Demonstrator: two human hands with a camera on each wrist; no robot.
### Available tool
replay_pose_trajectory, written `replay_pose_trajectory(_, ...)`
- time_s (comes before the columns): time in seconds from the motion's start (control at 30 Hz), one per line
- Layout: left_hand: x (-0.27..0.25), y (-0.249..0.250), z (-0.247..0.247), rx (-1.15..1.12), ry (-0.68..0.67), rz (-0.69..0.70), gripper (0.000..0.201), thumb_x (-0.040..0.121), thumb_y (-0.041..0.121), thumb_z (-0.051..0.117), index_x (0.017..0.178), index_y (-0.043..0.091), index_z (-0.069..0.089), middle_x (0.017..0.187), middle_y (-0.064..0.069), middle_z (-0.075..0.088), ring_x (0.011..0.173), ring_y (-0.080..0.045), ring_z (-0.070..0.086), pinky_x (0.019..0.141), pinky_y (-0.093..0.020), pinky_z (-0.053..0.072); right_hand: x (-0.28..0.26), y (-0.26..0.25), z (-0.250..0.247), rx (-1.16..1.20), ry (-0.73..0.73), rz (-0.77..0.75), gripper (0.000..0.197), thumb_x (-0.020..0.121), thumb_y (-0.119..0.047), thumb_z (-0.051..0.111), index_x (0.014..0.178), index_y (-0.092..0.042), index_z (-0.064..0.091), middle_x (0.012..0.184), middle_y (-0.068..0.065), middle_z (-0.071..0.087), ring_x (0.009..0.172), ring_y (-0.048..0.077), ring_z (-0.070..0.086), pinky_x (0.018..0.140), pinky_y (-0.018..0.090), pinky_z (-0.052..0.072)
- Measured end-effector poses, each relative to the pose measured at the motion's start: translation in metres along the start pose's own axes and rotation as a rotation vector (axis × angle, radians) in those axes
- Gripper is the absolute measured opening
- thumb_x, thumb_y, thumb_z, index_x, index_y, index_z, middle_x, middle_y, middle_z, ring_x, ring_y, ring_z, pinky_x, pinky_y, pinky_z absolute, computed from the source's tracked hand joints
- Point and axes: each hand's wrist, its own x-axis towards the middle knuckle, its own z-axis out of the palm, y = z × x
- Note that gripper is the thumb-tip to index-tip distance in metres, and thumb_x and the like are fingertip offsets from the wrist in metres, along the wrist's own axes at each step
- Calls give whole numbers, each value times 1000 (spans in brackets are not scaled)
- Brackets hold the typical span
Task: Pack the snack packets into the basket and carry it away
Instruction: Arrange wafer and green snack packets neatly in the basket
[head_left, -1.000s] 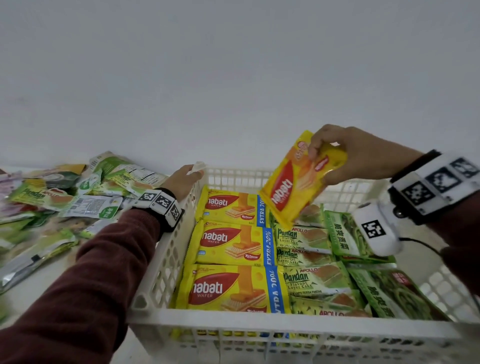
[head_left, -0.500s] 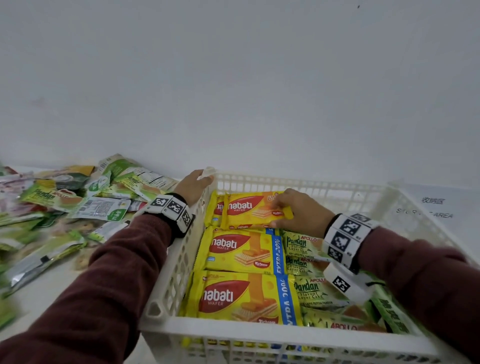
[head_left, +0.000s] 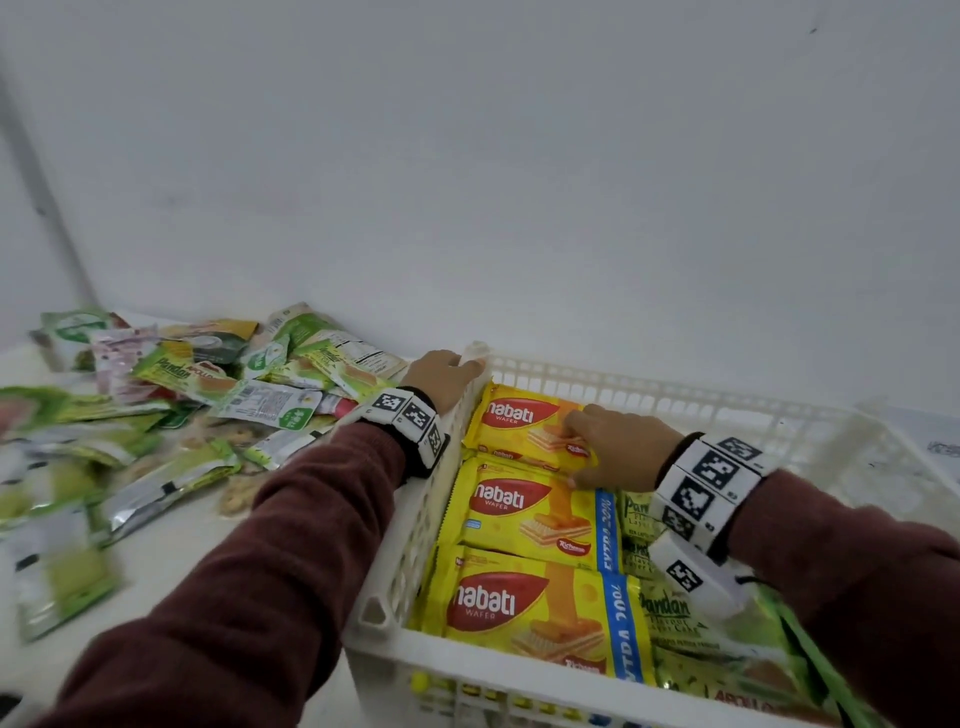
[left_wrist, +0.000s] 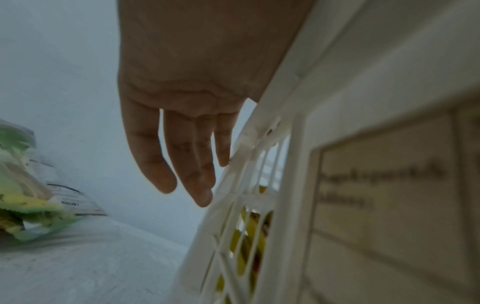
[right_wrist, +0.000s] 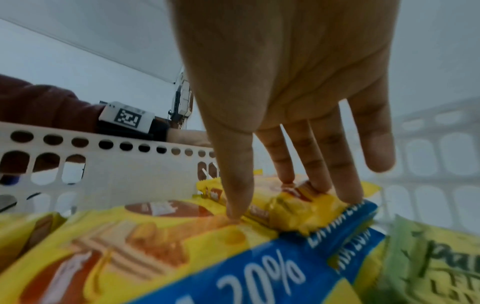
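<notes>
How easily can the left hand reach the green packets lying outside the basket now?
Probably easily: the left hand rests open on the basket corner, and the green packets lie uncovered just beside it.

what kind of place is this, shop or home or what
Probably a packing or storage station, not a home: a bare white wall, a white plastic basket of sorted wafer packets, and a loose packet pile beside it.

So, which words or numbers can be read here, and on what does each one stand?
"nabati WAFER": three yellow packets in the basket.
"Richeese": the same packets.
"20%": blue band of a yellow packet.
"Pandan": green packet in the basket and another in the table pile.
Basket side label: too blurred.
</notes>
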Motion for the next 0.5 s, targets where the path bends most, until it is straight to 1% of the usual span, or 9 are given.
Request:
replay_pose_trajectory(0.03, -3, 2, -1, 20, -6, -7, 37, 97, 38, 39, 91, 7, 58, 109, -14, 55, 109, -29, 51, 85, -29, 33, 0, 0, -2, 5, -23, 1, 63, 84, -49, 57, 134, -20, 34, 133, 2, 43, 116, 21, 51, 94, 38, 45)
replay_pose_trajectory(0.07, -6, 3, -3, 28, -11, -6, 38, 97, 39, 38, 86, 7, 55, 104, -18, 55, 103, -29, 52, 81, -29, 33, 1, -1, -4, 7, -51, 3, 64, 84, -48, 58, 135, -19, 33, 135, 2, 42, 117, 21, 50, 96, 37, 44)
replay_pose_trajectory(0.17, -14, 7, -8, 12, -103, -3, 52, 99, 41, 31, 110, -3, 56, 117, -24, 56, 110, -33, 54, 85, -33, 40, 2, -1, -14, -7, -138, 1, 64, 86, -43, 58, 138, -17, 33, 137, 5, 43, 121, 20, 47, 101, 34, 41)
replay_pose_trajectory(0.2, -16, 5, -12, -3, -142, -11, 51, 99, 42, 28, 107, 1, 57, 111, -20, 58, 106, -32, 56, 79, -32, 43, 2, -3, -19, -26, -169, 2, 63, 87, -42, 57, 138, -16, 33, 138, 5, 44, 123, 20, 46, 102, 33, 40)
replay_pose_trajectory(0.27, -20, -3, -24, -93, -149, -65, 41, 98, 43, 30, 79, 13, 51, 85, -7, 54, 77, -23, 58, 59, -25, 42, 2, -7, -31, -74, -221, 14, 62, 88, -40, 56, 140, -17, 33, 140, 5, 43, 126, 20, 44, 104, 30, 37)
replay_pose_trajectory(0.3, -22, -9, -34, -114, -118, -70, 38, 98, 42, 34, 72, 16, 47, 80, -4, 53, 68, -19, 54, 58, -26, 42, 1, -11, -38, -94, -232, 25, 62, 88, -40, 56, 141, -19, 32, 140, 3, 43, 125, 19, 43, 102, 28, 35)
replay_pose_trajectory(0.37, -24, -27, -57, -65, -97, -10, 33, 96, 37, 41, 78, 13, 54, 93, -13, 61, 76, -24, 55, 74, -31, 46, 2, -18, -56, -121, -222, 38, 61, 88, -42, 56, 141, -23, 32, 127, 0, 46, 114, 16, 46, 97, 26, 35)
replay_pose_trajectory(0.43, -25, -49, -84, 11, -73, 29, 32, 95, 33, 46, 106, 7, 61, 120, -14, 60, 102, -27, 57, 94, -34, 44, 3, -31, -77, -104, -170, 25, 59, 87, -44, 56, 138, -26, 35, 110, -4, 45, 97, 11, 45, 86, 23, 36)
replay_pose_trajectory(0.5, -29, -71, -115, 85, -55, 47, 41, 93, 33, 49, 126, 8, 54, 132, -10, 53, 118, -25, 52, 102, -32, 40, 5, -53, -101, -67, -104, -12, 55, 86, -45, 57, 135, -29, 38, 107, -6, 48, 88, 7, 48, 73, 16, 37)
